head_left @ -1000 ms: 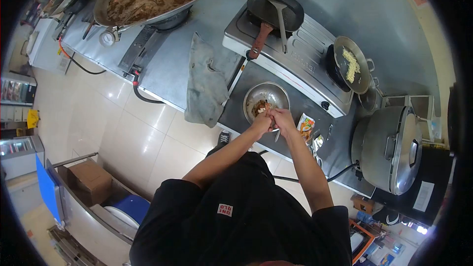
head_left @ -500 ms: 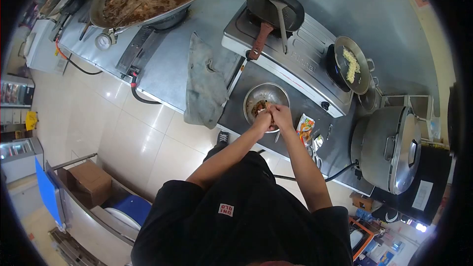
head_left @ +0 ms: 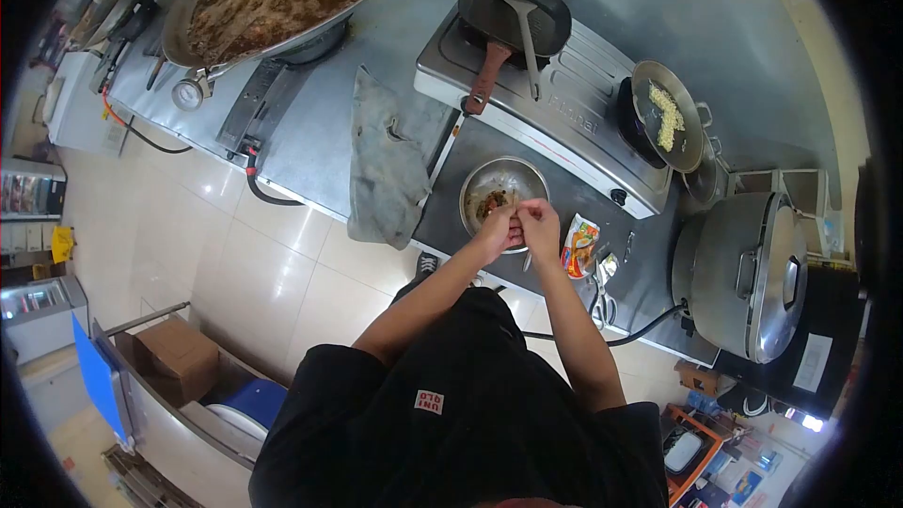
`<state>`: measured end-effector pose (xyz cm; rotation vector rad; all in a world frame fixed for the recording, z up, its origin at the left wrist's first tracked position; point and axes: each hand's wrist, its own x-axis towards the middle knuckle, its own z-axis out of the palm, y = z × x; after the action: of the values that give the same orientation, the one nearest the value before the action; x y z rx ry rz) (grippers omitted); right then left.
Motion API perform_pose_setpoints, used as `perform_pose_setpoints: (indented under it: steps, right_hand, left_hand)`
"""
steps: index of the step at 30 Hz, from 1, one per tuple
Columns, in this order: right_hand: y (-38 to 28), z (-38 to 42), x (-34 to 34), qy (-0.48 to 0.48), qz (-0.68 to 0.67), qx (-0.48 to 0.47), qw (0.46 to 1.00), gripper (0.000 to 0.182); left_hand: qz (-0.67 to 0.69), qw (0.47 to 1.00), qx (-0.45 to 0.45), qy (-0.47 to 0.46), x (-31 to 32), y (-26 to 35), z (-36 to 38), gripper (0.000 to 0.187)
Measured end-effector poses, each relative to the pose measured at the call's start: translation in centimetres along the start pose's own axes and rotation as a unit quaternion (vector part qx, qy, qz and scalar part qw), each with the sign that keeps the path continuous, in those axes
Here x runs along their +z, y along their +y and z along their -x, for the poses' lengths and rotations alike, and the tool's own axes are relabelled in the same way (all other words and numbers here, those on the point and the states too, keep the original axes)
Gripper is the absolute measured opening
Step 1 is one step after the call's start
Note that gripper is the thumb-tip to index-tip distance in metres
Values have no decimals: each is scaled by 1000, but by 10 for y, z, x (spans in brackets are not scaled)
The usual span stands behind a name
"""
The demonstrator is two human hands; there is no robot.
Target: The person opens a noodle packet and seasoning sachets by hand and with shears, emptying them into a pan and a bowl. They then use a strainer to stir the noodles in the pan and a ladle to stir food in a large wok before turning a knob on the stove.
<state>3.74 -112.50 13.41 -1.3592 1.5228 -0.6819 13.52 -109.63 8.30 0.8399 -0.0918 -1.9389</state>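
Both hands meet over the right side of a steel bowl [head_left: 467, 190] that holds a dark brown and reddish mixture [head_left: 491, 202]. My left hand [head_left: 499, 230] has its fingers curled, and my right hand [head_left: 539, 224] pinches close beside it. A small light-coloured bit shows at the fingertips, too small to name. Right of the bowl lie an open orange-and-white packet [head_left: 580, 246], a small foil packet [head_left: 608, 268] and scissors [head_left: 603, 306].
Behind the bowl a steel stove [head_left: 588, 127] carries a square black pan [head_left: 489, 9] and a round pan with pale food [head_left: 696, 146]. A large pot [head_left: 724, 273] stands right. Left are a grey cloth [head_left: 386, 169] and a wide pan of bubbling liquid [head_left: 282, 0].
My hands have drawn slightly apart at the fingertips above the bowl, showing more of the mixture. The whole view has shifted a little.
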Motion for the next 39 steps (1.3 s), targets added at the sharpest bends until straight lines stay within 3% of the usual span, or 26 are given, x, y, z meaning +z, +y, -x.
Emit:
perform_pose_setpoints:
  steps: [2, 5, 8, 14, 17, 23, 25, 28, 32, 36, 39]
  right_hand:
    - [-2, -3, 3, -22, -187, 138, 972, 19]
    - [3, -11, 0, -115, -178, 168, 963, 21]
    - [8, -13, 5, -110, -136, 162, 971, 22]
    - [17, -27, 15, -100, -58, 188, 975, 20]
    - [10, -33, 19, -132, -60, 247, 958, 19]
    - [20, -45, 29, -128, -46, 279, 951, 23]
    - [27, -49, 36, -132, 28, 225, 965, 25]
    - [-2, -39, 28, -194, 14, 205, 959, 26]
    - [8, -36, 17, -214, 10, 147, 966, 25]
    - [26, -34, 21, -148, 153, -40, 976, 22]
    - [16, -30, 21, -131, 199, -125, 963, 22]
  left_hand:
    - [-24, 1000, 16, 3, 6, 3, 7, 33]
    - [-56, 998, 7, 23, 6, -2, 8, 27]
    - [-59, 996, 16, 69, 22, -3, 17, 25]
    - [-85, 995, 21, 41, 12, -10, 10, 23]
    - [-61, 996, 25, 65, 12, -15, 6, 26]
    - [-45, 997, 23, 50, 4, -19, -1, 32]
    - [-33, 995, 50, 77, 17, -3, 15, 30]
    - [-30, 993, 67, 92, 7, 1, 13, 27]
    - [-69, 997, -4, 19, -19, 4, 12, 26]
    - [-273, 960, -44, 50, 12, 28, 63, 29]
    - [-369, 927, -43, 48, 32, 31, 91, 34]
